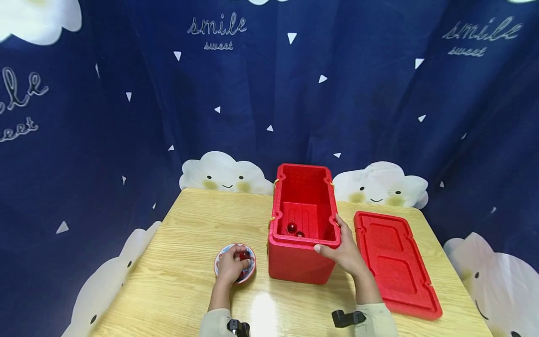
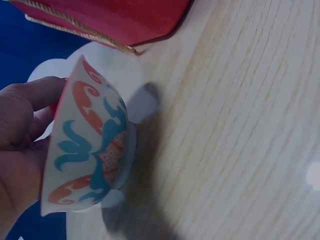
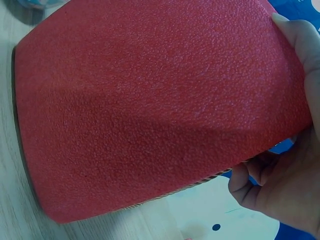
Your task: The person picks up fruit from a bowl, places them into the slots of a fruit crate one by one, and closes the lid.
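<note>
My left hand (image 1: 232, 267) reaches into a small patterned bowl (image 2: 92, 145), its fingertips pinching a shiny dark red ball (image 1: 244, 255). Teal and orange motifs decorate the bowl's white outside. At least one more dark red thing shows below the hand, partly hidden. To the right of the bowl stands a tall red foam box (image 1: 301, 262) without its lid. Two dark red balls (image 1: 291, 227) lie on the floor of the box near its front wall. My right hand (image 1: 345, 248) grips the box's front right corner, thumb on the front rim and fingers along the right side.
A red lid (image 1: 396, 267) lies flat on the wooden table (image 1: 177, 281), right of the box. Yellow rope (image 2: 75, 25) hangs at the box's sides. Behind the table hangs a dark blue curtain (image 1: 252, 93) with clouds and white triangles.
</note>
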Demonstrator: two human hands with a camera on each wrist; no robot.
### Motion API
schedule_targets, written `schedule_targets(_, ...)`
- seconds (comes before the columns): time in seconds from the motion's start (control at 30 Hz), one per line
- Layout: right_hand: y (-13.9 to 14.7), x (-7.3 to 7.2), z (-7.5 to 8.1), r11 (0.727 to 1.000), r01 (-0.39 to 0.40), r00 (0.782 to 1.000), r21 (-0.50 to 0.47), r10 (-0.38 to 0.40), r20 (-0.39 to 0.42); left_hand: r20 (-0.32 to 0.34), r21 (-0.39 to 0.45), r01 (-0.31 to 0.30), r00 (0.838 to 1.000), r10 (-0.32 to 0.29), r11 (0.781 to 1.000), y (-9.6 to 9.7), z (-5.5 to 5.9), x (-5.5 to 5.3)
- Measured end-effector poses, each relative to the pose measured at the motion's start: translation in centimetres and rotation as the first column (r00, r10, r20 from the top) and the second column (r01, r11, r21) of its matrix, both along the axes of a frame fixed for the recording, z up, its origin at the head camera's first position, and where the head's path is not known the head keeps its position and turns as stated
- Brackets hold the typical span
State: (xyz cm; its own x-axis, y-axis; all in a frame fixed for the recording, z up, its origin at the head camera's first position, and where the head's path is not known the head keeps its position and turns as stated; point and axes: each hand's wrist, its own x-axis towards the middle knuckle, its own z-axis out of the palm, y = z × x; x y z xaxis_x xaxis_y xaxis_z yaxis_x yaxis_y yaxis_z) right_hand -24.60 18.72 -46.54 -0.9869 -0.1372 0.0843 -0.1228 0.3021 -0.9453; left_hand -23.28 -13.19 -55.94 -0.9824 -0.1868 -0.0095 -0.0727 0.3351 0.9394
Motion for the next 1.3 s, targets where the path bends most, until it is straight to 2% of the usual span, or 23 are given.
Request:
schedule_targets(0.2, 0.0, 0.1, 0.2, 1.000, -0.008, 1.000, 0.000, 0.008, 0.009, -0.048, 0.002, -0.009, 0.999, 0.009, 1.000, 0.1, 1.2, 0.7)
schedule_targets(0.63, 0.0, 0.3, -0.2, 0.999, -0.015, 1.000, -0.045, 0.016, 0.020, -0.124, 0.008, 0.006, 0.992, -0.005, 1.000, 0.8, 5.6, 1.3)
schedule_targets(0.83, 0.1, 0.1, -0.2, 0.999, -0.007, 1.000, -0.034, 0.007, 0.002, -0.195, 0.005, 0.014, 0.981, -0.013, 1.000, 1.7, 7.7, 1.0)
schedule_targets(1.3, 0.1, 0.2, -0.1, 1.000, -0.001, 1.000, -0.019, 0.001, 0.015, -0.283, 0.047, 0.080, 0.957, -0.064, 0.996, 3.2, 10.5, 0.0)
